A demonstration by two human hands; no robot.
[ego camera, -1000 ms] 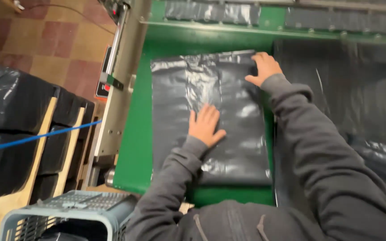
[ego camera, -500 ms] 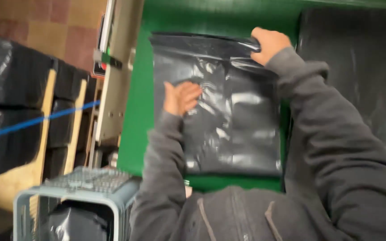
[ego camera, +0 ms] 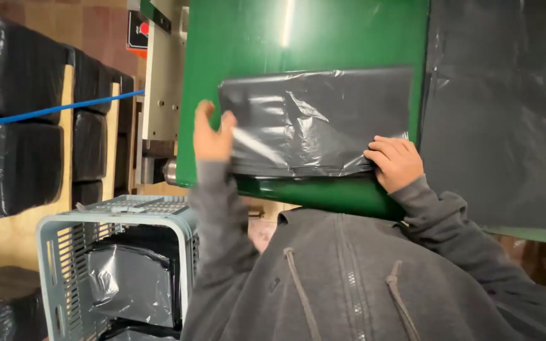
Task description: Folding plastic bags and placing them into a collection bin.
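A stack of dark grey plastic bags (ego camera: 314, 123), folded in half, lies on the green table (ego camera: 254, 38) near its front edge. My left hand (ego camera: 213, 132) grips the folded stack's left edge, fingers wrapped over the plastic. At the lower right corner, my right hand (ego camera: 394, 161) presses down on and pinches the fold. Both arms wear grey hooded-sweater sleeves.
A larger sheet of dark plastic (ego camera: 500, 113) covers the table on the right. A grey plastic crate (ego camera: 58, 252) holding folded black bags stands at lower left. Wooden racks (ego camera: 64, 136) stacked with black bag bundles fill the left side, crossed by a blue cord (ego camera: 52, 110).
The bags went from lying flat at full length to being folded in half toward me. Both hands moved to the near edge, and my head tilted down closer to the table.
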